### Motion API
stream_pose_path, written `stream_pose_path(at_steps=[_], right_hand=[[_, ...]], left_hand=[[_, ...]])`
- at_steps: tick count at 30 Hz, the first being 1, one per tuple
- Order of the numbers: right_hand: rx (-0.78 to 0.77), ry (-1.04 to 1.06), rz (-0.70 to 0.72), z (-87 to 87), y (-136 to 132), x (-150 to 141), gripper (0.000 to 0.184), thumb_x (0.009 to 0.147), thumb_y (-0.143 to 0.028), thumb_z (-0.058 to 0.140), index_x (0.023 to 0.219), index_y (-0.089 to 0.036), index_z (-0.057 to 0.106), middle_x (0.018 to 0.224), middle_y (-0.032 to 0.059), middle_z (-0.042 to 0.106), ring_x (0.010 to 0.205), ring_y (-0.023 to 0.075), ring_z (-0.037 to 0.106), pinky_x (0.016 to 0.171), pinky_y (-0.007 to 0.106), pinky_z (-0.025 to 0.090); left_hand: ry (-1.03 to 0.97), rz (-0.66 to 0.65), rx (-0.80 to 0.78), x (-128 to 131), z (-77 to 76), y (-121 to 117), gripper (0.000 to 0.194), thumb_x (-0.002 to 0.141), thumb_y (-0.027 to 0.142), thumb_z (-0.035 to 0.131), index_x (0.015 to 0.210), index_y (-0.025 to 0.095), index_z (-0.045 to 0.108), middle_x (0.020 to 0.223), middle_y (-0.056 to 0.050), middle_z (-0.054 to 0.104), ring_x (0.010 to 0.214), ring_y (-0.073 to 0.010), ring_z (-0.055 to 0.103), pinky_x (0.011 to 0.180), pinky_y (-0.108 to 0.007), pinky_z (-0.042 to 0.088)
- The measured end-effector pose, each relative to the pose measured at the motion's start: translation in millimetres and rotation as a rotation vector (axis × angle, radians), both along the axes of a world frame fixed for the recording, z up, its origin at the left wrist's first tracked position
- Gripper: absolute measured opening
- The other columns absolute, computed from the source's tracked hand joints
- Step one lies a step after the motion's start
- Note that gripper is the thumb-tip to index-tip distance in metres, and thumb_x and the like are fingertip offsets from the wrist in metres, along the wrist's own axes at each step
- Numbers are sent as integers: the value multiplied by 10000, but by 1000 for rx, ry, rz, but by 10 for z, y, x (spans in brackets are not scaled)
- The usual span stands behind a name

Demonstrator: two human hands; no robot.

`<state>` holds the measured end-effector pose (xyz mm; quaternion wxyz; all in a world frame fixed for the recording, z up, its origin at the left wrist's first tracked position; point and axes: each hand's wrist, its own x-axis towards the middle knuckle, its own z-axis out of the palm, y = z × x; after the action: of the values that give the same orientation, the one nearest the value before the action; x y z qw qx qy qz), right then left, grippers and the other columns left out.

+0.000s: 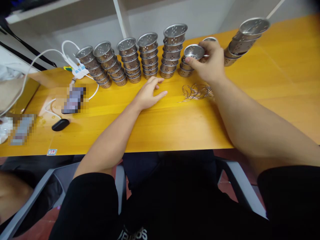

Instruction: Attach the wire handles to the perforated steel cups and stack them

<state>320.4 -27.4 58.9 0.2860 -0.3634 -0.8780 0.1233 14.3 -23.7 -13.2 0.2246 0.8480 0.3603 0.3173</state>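
My right hand [212,63] grips the rim of a perforated metal cup [194,50], thumb on the near side and fingers at the back. This cup tops a short stack, and part of another cup [210,39] shows behind my hand. My left hand [150,94] hovers over or rests on the table with fingers apart, holding nothing. Just beyond it stands a tall stack of the same cups [172,53]. A loose tangle of thin wire rings [196,92] lies on the table below my right hand.
More cup stacks [128,60] line the back of the yellow table [160,133]. A leaning stack [243,41] stands at right. To the left are a white power strip [80,70] with cables, a blurred phone [74,100] and a black oval case [60,124]. Someone's arm [12,193] shows at left.
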Motion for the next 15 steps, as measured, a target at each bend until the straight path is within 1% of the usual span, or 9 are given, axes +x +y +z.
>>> stream_pose_path(at_steps=[3,5,6,7,9,10,11,13,15], right_hand=[[8,-13,6,-53,-47,-47,958,1033,-1025,946,1661,-324,771,1399,169,825,1549,422,408,1221,545,364],[34,4,-24,-178,47,41,1010,1063,-1070,871,1724,-319,725,1438,166,821,1544,411,407,1212,534,363],[52,40,-73,-257,128,117,1030,1104,-1093,787,1765,-310,685,1482,172,811,1534,403,413,1201,530,371],[63,115,-162,-340,225,207,1053,1137,-1117,693,1797,-298,641,1546,183,789,1505,394,430,1183,526,393],[73,348,-413,-490,428,399,1159,1120,-1190,550,1802,-253,587,1697,233,700,1419,373,513,1145,515,470],[86,412,-508,-546,516,489,1162,1147,-1182,445,1791,-225,586,1729,263,669,1411,371,546,1180,524,486],[111,426,-593,-585,584,568,1085,1198,-1138,321,1706,-233,639,1689,271,692,1416,372,567,1233,532,482],[165,416,-712,-616,649,684,856,1349,-921,177,1513,-268,705,1602,275,741,1437,367,621,1315,531,480],[165,391,-758,-600,626,741,516,1452,-554,280,1460,-271,712,1603,263,771,1489,335,668,1368,499,487]], left_hand=[[9,1,2,-2,11,-10,591,1121,466,861,1655,244,741,1649,-159,782,1341,-313,859,1303,-497,703],[15,7,2,-2,21,-15,602,1118,457,860,1663,234,737,1655,-167,781,1341,-314,857,1298,-504,710],[19,10,0,-3,26,-17,607,1115,451,861,1667,231,735,1658,-169,781,1340,-315,856,1297,-510,713],[25,12,-2,-4,30,-19,611,1112,445,864,1669,231,733,1659,-169,783,1339,-315,854,1298,-515,714],[35,15,-4,-6,37,-21,616,1106,437,869,1671,233,732,1659,-168,787,1337,-313,852,1303,-517,714],[36,17,-4,-7,39,-21,617,1105,435,869,1672,235,732,1660,-167,788,1338,-311,851,1306,-516,713],[36,17,-5,-7,41,-22,617,1106,435,869,1673,235,731,1661,-167,787,1340,-311,850,1309,-516,712],[34,14,-5,-7,46,-25,614,1112,441,864,1672,228,729,1664,-169,784,1343,-311,851,1311,-517,711],[36,12,-10,-6,51,-31,604,1124,448,857,1671,223,730,1667,-168,778,1348,-310,855,1311,-513,710]])
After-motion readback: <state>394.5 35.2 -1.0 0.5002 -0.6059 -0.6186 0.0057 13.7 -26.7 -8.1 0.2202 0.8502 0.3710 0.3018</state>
